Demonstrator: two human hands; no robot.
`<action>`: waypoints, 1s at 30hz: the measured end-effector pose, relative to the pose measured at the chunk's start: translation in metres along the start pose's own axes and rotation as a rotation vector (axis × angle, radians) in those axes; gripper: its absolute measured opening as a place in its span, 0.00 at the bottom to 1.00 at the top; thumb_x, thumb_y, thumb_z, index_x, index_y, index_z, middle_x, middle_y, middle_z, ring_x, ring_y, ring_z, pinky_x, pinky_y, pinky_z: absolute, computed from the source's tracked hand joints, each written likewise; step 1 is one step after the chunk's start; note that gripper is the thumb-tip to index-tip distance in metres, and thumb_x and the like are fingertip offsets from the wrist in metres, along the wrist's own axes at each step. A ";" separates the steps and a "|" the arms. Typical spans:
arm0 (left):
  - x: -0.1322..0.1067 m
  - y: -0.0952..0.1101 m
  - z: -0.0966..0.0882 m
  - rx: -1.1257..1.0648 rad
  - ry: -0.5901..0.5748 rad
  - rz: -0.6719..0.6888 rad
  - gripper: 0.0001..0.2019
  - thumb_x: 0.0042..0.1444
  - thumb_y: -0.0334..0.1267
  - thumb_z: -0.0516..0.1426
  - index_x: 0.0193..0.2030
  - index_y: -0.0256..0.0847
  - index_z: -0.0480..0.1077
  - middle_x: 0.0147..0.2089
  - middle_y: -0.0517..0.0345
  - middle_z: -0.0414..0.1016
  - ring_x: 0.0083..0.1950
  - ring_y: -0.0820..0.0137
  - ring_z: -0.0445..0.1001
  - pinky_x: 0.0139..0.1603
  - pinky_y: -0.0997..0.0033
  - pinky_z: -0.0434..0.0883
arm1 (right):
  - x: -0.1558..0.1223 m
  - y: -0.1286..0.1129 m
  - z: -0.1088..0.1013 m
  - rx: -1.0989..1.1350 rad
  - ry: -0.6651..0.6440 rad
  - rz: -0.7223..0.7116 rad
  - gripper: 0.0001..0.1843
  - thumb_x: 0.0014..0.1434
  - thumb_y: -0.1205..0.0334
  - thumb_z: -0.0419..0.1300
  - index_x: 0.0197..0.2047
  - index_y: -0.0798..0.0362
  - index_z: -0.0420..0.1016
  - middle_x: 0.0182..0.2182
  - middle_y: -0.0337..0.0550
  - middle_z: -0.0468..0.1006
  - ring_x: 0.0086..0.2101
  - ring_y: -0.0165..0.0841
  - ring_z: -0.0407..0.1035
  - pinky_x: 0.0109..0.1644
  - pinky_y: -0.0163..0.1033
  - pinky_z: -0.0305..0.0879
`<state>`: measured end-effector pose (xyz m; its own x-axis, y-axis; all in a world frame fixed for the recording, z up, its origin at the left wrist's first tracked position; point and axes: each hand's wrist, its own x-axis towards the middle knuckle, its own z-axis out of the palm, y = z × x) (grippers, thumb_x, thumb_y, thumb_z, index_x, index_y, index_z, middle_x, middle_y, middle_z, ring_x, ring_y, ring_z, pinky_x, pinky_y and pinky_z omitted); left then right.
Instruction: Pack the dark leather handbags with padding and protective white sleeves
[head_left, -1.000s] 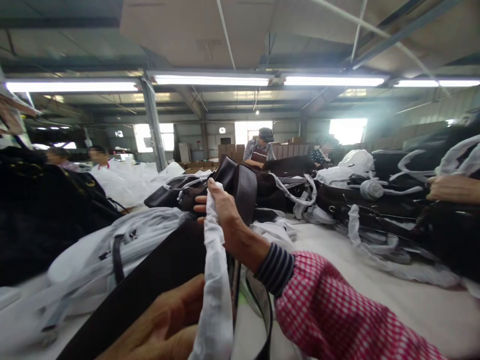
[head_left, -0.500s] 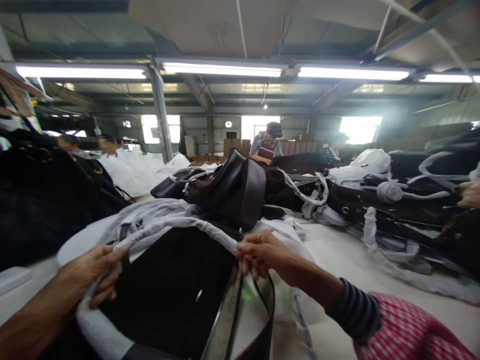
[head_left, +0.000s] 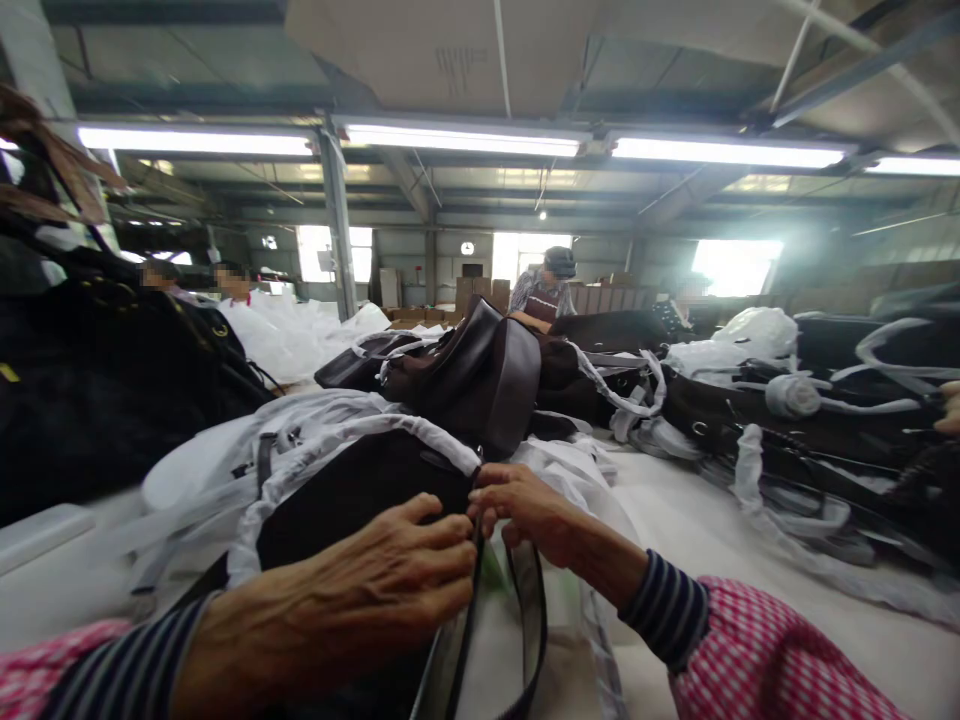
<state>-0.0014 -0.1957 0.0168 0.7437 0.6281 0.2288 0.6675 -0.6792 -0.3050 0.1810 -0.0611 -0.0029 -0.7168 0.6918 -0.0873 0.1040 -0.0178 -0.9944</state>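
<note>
A dark brown bag (head_left: 352,490) lies in front of me, its rim wrapped in white tissue paper (head_left: 330,445). My left hand (head_left: 375,585) rests on the bag's near edge with fingers curled against it. My right hand (head_left: 525,505) pinches the bag's rim next to the left fingertips. Thin black straps (head_left: 525,620) loop down below both hands.
Another dark brown bag (head_left: 480,375) stands just behind. More dark bags wrapped with white paper strips (head_left: 750,420) pile up at right, and a black pile (head_left: 90,390) at left. A person in a cap (head_left: 544,290) works at the far side; another person's hand (head_left: 949,405) shows at the right edge.
My left hand moved from the bag's left side to the middle, meeting the right hand at the rim. Earlier the right hand held a white paper strip up high, then came down.
</note>
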 end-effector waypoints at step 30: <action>-0.011 -0.069 0.043 -0.299 0.021 -0.537 0.24 0.54 0.20 0.52 0.55 0.41 0.74 0.52 0.52 0.80 0.55 0.58 0.78 0.60 0.59 0.72 | 0.039 0.117 0.017 -1.617 0.152 -0.657 0.14 0.66 0.74 0.52 0.51 0.54 0.72 0.43 0.54 0.78 0.36 0.38 0.73 0.40 0.41 0.70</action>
<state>-0.0571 -0.1387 -0.0046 0.2988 0.9068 0.2975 0.9283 -0.3484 0.1297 0.1537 -0.0480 -0.1239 -0.8622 0.3460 0.3699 0.4382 0.8759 0.2020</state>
